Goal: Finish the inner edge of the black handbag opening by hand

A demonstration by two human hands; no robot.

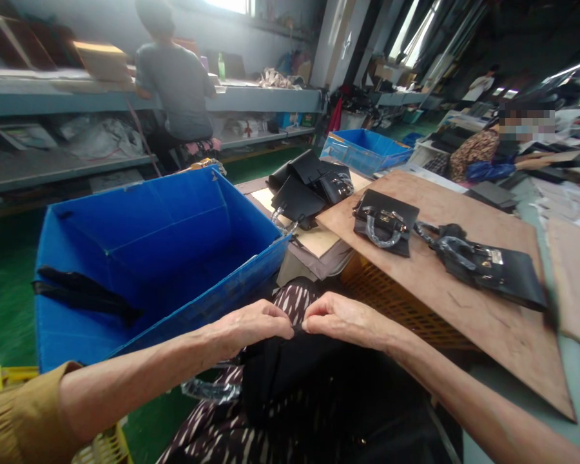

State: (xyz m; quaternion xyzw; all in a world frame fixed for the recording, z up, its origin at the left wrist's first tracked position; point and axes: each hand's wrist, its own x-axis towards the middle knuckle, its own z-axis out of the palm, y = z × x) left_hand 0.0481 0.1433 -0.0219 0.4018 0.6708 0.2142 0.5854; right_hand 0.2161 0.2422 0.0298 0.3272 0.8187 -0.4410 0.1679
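Large blue bin taken as landmark. A black bag was held across a patterned lap, just to the near right of the bin; its film-wrapped handle was turned towards the bin's side. The bag's top edge was pinched by the left hand, thumb and fingertips brought together, fingers curled. The same edge was pinched just beside it by the right hand, its fingers likewise curled and closed.

Markings: a pale plate or tag was noted on a bag laid on the brown board, right of the bin; any lettering was too small to be read. A white arrow-like mark was seen on a pillar beyond the bin, to its right.

Another black bag was set on the board's bin-ward part. Black pieces were heaped just past the bin's right corner. A black strap was draped over the bin's left rim.
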